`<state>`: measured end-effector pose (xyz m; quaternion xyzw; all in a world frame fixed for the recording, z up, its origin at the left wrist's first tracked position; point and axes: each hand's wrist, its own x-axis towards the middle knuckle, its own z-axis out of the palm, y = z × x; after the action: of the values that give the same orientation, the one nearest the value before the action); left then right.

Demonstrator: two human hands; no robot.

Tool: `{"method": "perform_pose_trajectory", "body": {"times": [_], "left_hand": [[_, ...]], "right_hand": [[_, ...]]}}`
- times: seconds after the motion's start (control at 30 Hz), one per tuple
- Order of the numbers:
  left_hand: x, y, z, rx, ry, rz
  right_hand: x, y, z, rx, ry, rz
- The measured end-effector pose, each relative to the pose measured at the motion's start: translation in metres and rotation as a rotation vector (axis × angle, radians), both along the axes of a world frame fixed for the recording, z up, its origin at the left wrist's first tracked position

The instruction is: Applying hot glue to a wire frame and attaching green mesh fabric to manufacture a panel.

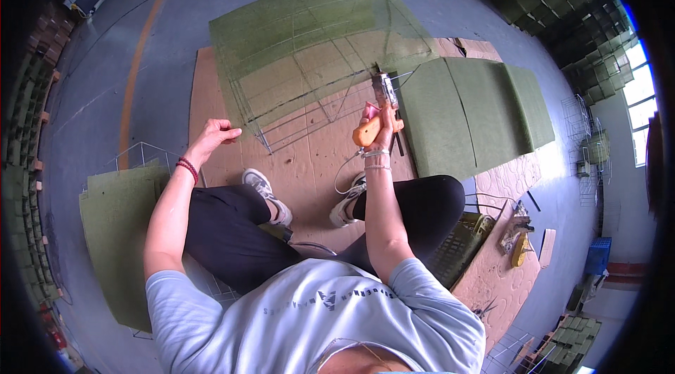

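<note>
Two bare hands of yours reach out over the cardboard (309,198). Your right hand (384,136) is wrapped around the orange grip of a gun (385,91), whose metal front end points away from you, up against the near edge of a wire frame (281,107). A pale cord (340,174) hangs in a loop below that hand. Your left hand (209,139) is just beside the frame's near left corner, thumb and fingertips drawn close together; I cannot tell whether they pinch anything.

The frame lies in front of you, partly on the cardboard, with green mesh (302,19) stretched over its far side. To the right of the gun lies a green sheet (450,117), creased and bent along its length. Your shoes (267,195) stand between your hands and your body. By your left arm leans another green panel (119,233). Past your right knee sits a crate (460,242), with a second gun (519,251), yellow-handled, lying near it, and scissors (485,308) lower down.
</note>
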<state>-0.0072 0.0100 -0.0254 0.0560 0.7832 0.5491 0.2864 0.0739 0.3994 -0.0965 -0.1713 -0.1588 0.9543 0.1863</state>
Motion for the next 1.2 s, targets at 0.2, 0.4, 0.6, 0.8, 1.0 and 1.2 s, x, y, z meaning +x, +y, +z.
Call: {"method": "perform_pose_trajectory", "body": {"times": [0.2,0.4,0.6,0.8,1.0,1.2], "left_hand": [[0.000,0.000,0.000,0.010,-0.018,0.000],[0.002,-0.001,0.003,0.000,-0.023,0.005],[0.001,-0.001,0.003,0.004,-0.025,-0.014],[0.001,-0.004,0.005,0.037,-0.031,-0.038],[0.000,-0.006,0.005,0.017,-0.077,-0.026],[-0.002,-0.001,0.007,0.051,-0.080,-0.053]], "right_hand": [[0.024,-0.058,0.008,0.171,0.001,0.242],[0.057,-0.134,0.009,0.103,-0.103,0.566],[0.075,-0.176,-0.004,-0.035,-0.240,0.724],[0.088,-0.162,-0.027,0.019,-0.265,0.703],[0.109,-0.131,-0.003,0.025,-0.217,0.572],[0.086,-0.139,0.015,0.073,-0.103,0.641]]}}
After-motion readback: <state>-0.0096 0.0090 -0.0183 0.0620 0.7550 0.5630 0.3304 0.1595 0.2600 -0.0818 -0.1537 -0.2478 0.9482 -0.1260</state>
